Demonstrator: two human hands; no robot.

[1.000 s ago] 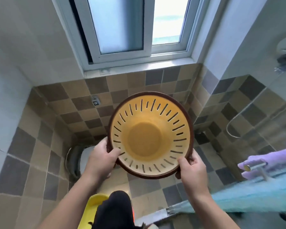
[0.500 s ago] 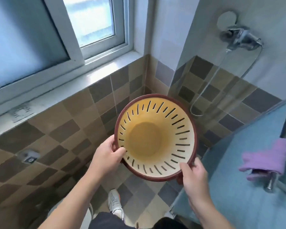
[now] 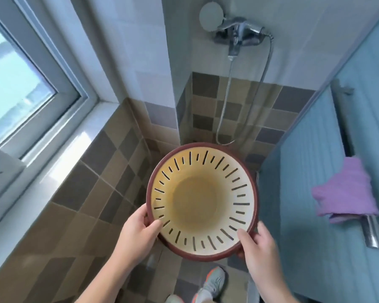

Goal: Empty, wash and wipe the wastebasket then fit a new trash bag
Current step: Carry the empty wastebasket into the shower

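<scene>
We grip the wastebasket (image 3: 202, 202) rim with left hand (image 3: 138, 232) and right hand (image 3: 258, 250), below the tap (image 3: 239, 36); it looks emptied; washing, wiping, bagging remain

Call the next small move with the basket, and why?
Probably carry the basket forward, under the tap. Left hand and right hand both grip its rim, mouth towards the camera; it looks empty and holds no bag, so washing seems next. The tap's spout sits on the wall ahead, above the basket, with no water visibly running.
</scene>
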